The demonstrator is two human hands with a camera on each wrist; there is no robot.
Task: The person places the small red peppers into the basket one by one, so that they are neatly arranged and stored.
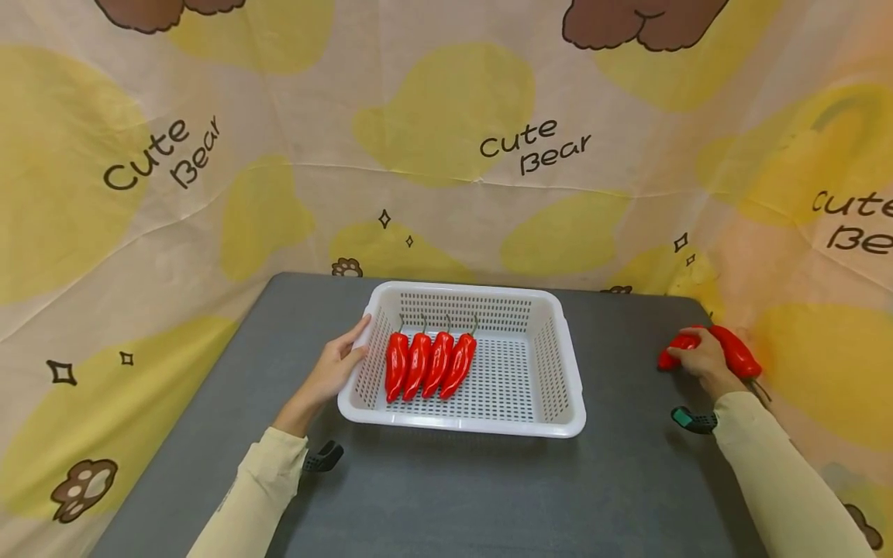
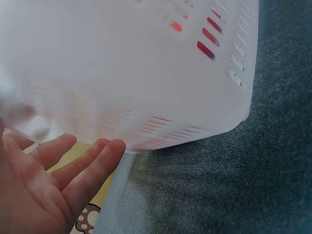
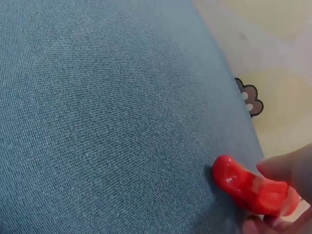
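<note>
A white plastic basket [image 1: 516, 425] with slotted walls stands on the dark table. Several red chili peppers [image 1: 439, 363] lie side by side in its left half, stems toward the far wall. At the basket's left rim is my left hand [image 1: 333, 372]; in the left wrist view the hand [image 2: 53, 183] has its fingers along the outside, and a blurred fingertip touches the rim. Far to the right, my right hand [image 1: 706, 358] grips a red pepper [image 1: 675, 353]. The right wrist view shows the thumb over this pepper [image 3: 248, 187] and fingers beneath.
Another red pepper [image 1: 736, 353] lies beside the right hand, at the table's right edge. The grey table [image 1: 446, 496] meets a patterned cloth [image 1: 446, 116] at the back and sides. A black wrist device [image 1: 692, 420] hangs by the right sleeve.
</note>
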